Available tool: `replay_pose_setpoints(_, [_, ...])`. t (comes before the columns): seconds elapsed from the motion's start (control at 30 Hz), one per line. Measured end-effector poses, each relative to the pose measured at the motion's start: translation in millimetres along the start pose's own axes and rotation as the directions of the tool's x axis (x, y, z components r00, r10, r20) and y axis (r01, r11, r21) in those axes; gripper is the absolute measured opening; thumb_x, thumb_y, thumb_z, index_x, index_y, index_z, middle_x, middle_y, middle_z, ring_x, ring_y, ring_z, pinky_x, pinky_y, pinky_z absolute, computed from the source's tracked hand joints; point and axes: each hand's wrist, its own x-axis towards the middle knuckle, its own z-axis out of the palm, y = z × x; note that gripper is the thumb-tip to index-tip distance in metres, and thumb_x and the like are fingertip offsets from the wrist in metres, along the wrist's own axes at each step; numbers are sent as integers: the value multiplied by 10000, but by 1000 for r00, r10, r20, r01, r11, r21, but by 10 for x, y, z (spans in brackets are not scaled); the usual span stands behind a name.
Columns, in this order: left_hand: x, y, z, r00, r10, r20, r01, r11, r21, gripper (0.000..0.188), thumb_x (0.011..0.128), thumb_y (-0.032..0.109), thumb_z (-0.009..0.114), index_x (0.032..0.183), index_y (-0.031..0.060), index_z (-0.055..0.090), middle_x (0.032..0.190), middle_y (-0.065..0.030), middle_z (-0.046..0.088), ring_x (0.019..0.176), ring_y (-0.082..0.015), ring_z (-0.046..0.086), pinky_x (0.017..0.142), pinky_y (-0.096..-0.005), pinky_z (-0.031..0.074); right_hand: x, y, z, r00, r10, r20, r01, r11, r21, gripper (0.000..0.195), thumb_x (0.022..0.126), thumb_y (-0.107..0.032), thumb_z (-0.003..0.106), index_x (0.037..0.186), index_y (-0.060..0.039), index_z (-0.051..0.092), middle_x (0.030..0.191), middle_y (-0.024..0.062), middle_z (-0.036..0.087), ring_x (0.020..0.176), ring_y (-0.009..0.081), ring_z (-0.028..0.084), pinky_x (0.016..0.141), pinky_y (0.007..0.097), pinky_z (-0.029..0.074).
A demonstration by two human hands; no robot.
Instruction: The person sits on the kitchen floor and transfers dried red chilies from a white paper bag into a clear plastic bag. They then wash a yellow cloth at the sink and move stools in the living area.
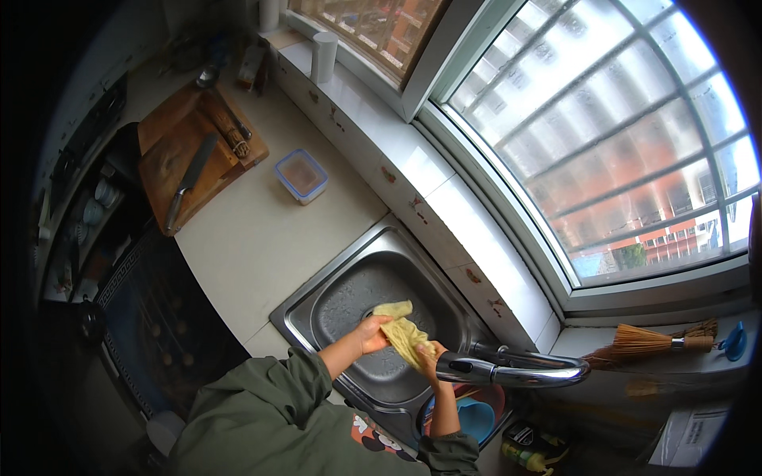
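Note:
A crumpled yellow cloth (405, 338) is stretched between my two hands above a stainless steel sink (339, 291). My left hand (373, 335) grips its upper left part. At its lower right end, my right hand (430, 358) holds the cloth, close beside the spray head of a chrome faucet (464, 369). Water drops dot the sink floor, and the cloth partly covers the drain (368, 312). I cannot tell whether water runs from the faucet.
A wooden cutting board (172, 154) bears a kitchen knife (191, 178). A lidded plastic container (302, 175) stands on the counter (250, 256). Beside the sink are a blue bowl (476, 419) and a bottle (527, 449). A straw brush (649, 340) lies on the ledge below the window.

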Motion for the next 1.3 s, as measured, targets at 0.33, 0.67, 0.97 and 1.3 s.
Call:
replay_pose_setpoints(0.33, [216, -481, 75, 967, -41, -250, 70, 992, 107, 358, 782, 309, 571, 1002, 54, 447, 943, -99, 544, 884, -250, 546, 787, -404, 447, -162, -296, 499, 921, -348, -178, 354, 935, 6, 304, 776, -43, 530, 1060, 11, 439, 901, 93, 524, 771, 120, 522, 680, 253, 449])
replay_pose_setpoints(0.67, [178, -675, 116, 976, -123, -179, 81, 970, -229, 139, 808, 175, 547, 897, 75, 512, 819, -92, 579, 697, -181, 581, 615, -272, 493, -62, -332, 594, 721, -678, -145, 484, 642, -595, 293, 784, -164, 558, 549, -18, 462, 490, 179, 455, 425, 304, 483, 424, 360, 365])
replay_pose_setpoints(0.97, [256, -666, -187, 913, -115, 390, 211, 954, -212, 245, 873, 298, 403, 809, 104, 538, 806, -58, 583, 739, -147, 572, 719, -318, 471, -233, -478, 786, 849, -481, -218, 274, 755, -596, 228, 764, -229, 562, 642, -36, 556, 619, 171, 569, 528, 319, 557, 501, 397, 436])
replay_pose_setpoints(1.3, [108, -502, 318, 889, -63, -453, 186, 954, 233, 159, 810, 216, 515, 807, 63, 556, 737, -49, 569, 665, -166, 568, 624, -301, 470, 52, -313, 492, 880, -346, -325, 181, 878, -444, 339, 810, -287, 535, 627, -4, 573, 569, 194, 532, 492, 267, 533, 487, 376, 384])
